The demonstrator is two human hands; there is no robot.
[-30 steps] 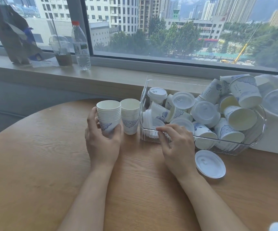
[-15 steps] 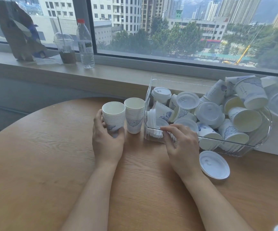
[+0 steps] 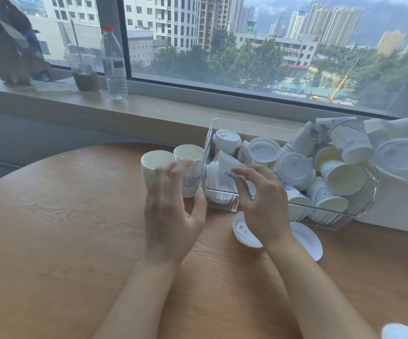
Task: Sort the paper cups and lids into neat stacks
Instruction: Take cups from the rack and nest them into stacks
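Two stacks of white paper cups with blue print stand on the round wooden table (image 3: 51, 228): the left stack (image 3: 157, 165) and the right stack (image 3: 188, 155). My left hand (image 3: 171, 211) is blurred in front of them, fingers spread, holding nothing. A clear plastic bin (image 3: 340, 217) holds several loose cups and white lids. My right hand (image 3: 261, 204) hovers at the bin's front wall, fingers loosely curved, nothing visibly in it. One white lid (image 3: 243, 233) lies partly under that wrist; another lid (image 3: 306, 241) lies to its right.
On the windowsill stand a water bottle (image 3: 113, 62), a dome-lidded drink cup (image 3: 83, 69) and a brown paper bag (image 3: 9, 45). A white box (image 3: 406, 206) with more cups sits behind the bin at right. Another white lid (image 3: 401, 332) shows at the bottom right corner.
My left hand has let go of the left cup stack and lifted with fingers spread. My right hand has risen from the bin's front wall. A second lid now lies under my right wrist.
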